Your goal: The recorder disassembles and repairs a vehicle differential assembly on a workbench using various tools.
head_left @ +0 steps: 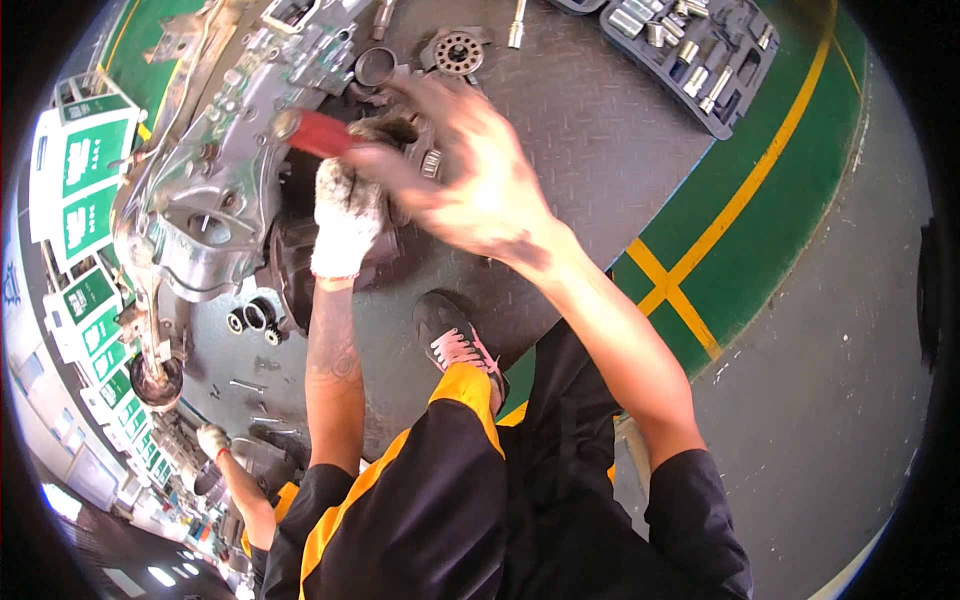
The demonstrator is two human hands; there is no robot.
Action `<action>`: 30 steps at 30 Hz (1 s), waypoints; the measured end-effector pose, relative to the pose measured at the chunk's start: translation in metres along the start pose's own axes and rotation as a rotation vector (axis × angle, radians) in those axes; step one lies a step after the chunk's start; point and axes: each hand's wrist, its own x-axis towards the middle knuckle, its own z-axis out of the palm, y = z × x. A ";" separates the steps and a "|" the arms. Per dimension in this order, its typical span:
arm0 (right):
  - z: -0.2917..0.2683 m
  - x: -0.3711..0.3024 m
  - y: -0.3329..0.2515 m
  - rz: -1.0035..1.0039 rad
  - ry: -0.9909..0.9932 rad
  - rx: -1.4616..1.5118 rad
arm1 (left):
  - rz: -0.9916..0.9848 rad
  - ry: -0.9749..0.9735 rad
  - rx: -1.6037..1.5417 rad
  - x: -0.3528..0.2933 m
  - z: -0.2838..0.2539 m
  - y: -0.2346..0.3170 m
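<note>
Presently, the left hand [348, 205], wearing a white glove [346, 245], is placed at a dark metal part [297, 262], which lies just beside a large silver housing [205, 235]. Its fingers seem bent, but they are partly covered, so I cannot tell what it grips. The bare right hand [475, 180] is above and to the right of it, blurred, with the fingers partly spread. A red handle-like piece [318, 134] is located over the dark metal part, near the thumb of the right hand and the top of the glove; which hand holds it, I cannot tell. Beyond the hands, a metal ring [375, 66] and a round part with holes [457, 53] lie on the patterned metal plate [590, 130]. At the upper right, a grey case [722, 122] contains silver sockets [690, 52]. Small dark rings [257, 315] are near the housing, and farther at the lower left, a co-worker's gloved hand [212, 440] is visible.
</note>
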 end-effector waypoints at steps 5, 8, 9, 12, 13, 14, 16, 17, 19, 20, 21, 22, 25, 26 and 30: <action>0.070 0.037 0.012 0.094 -0.302 0.544 | -0.069 0.028 -0.133 -0.019 0.033 0.007; 0.034 0.045 0.002 0.556 -0.537 0.822 | -0.279 0.100 -0.558 -0.004 0.018 0.016; 0.022 0.043 0.003 0.396 -0.497 0.764 | -0.256 0.169 -0.579 0.014 0.002 0.027; 0.026 0.043 -0.004 0.250 -0.329 0.782 | -0.381 0.276 -0.903 0.009 0.014 0.027; 0.038 0.044 -0.011 0.182 -0.217 0.585 | -0.308 0.353 -0.822 0.020 0.006 0.034; 0.053 0.044 -0.019 0.112 -0.106 0.389 | -0.304 0.343 -0.638 -0.004 0.028 0.026; 0.090 0.057 -0.029 0.390 -0.321 0.637 | -0.510 0.119 -0.554 -0.053 0.050 0.005; 0.112 0.058 -0.008 0.038 -0.146 0.384 | -0.877 0.476 -1.396 -0.066 0.076 0.014; 0.120 0.058 0.026 0.287 -0.055 0.817 | -0.799 0.349 -1.460 -0.032 0.043 0.010; 0.104 0.060 0.044 0.906 -0.141 1.463 | -0.715 0.221 -1.524 -0.008 0.023 0.005; 0.102 0.073 0.055 1.134 -0.088 0.912 | -0.750 0.116 -1.468 0.004 0.000 -0.001; 0.086 0.068 0.130 1.110 -0.116 1.127 | -0.600 0.041 -1.249 0.036 -0.015 0.005; 0.089 0.105 0.039 1.082 0.003 0.719 | -0.635 0.054 -1.230 0.012 -0.031 0.005; 0.085 0.110 0.042 1.143 -0.025 0.689 | -0.488 0.013 -1.059 0.008 -0.020 -0.002; 0.064 0.152 0.055 1.103 0.140 0.773 | -0.427 0.260 -0.807 0.022 0.003 0.002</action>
